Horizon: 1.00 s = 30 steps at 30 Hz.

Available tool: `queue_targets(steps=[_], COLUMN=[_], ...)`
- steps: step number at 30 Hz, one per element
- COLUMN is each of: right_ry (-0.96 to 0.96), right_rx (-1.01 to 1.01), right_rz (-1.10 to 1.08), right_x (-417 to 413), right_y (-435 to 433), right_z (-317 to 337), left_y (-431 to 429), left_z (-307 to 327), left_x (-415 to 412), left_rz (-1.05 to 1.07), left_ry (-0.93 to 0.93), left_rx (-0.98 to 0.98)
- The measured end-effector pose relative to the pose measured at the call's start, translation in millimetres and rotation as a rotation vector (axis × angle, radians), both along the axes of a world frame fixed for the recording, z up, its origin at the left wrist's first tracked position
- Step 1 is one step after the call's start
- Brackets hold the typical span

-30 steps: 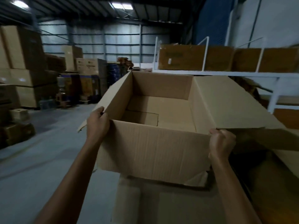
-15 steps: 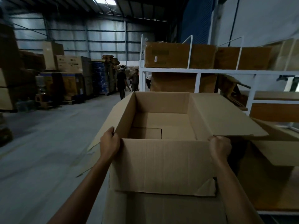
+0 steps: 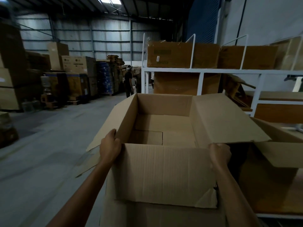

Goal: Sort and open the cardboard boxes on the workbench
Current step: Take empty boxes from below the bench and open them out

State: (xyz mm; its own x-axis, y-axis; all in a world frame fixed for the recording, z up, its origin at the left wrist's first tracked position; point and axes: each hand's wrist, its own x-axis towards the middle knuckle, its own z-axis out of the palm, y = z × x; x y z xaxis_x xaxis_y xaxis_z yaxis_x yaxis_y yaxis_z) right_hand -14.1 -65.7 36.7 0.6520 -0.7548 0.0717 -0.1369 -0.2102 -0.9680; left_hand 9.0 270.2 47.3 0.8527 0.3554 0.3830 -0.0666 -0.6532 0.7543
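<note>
Swung right and lowered since a second ago — open cardboard box (image 3: 164, 171) now just beside another opened box (image 3: 282, 154). Gripped at near corners by left hand (image 3: 109, 149) and right hand (image 3: 219, 153) — likely ready for setting down.

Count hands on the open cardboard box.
2. The left hand grips the open cardboard box at its near left corner; the right hand grips its near right corner. No other hand shows.

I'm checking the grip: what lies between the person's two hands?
In the head view, the near wall of the cardboard box spans from the left hand to the right hand, each gripping a near top corner; nothing else lies between them.
</note>
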Motion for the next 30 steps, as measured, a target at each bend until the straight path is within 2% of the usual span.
queue_targets(steps=[7,10,19,23,30], right_ry=[-0.001,-0.014,-0.258,-0.294,-0.146], right_rx=[-0.012,-0.032,-0.110,-0.131,-0.107], right_rz=[-0.009,0.013,-0.033,-0.059,-0.017], right_x=[-1,-1,-24,-32,-31], right_y=[-11,-3,11,11,4], right_z=[5,3,47,56,56], left_y=[-2,0,13,18,29], left_z=[5,4,37,42,51], left_x=[2,-1,-3,-8,-10], left_rz=[0.041,0.037,0.039,0.047,0.029], left_ry=[-0.025,-0.014,-0.249,-0.319,-0.147], left_rx=[0.073,0.025,-0.034,-0.032,0.065])
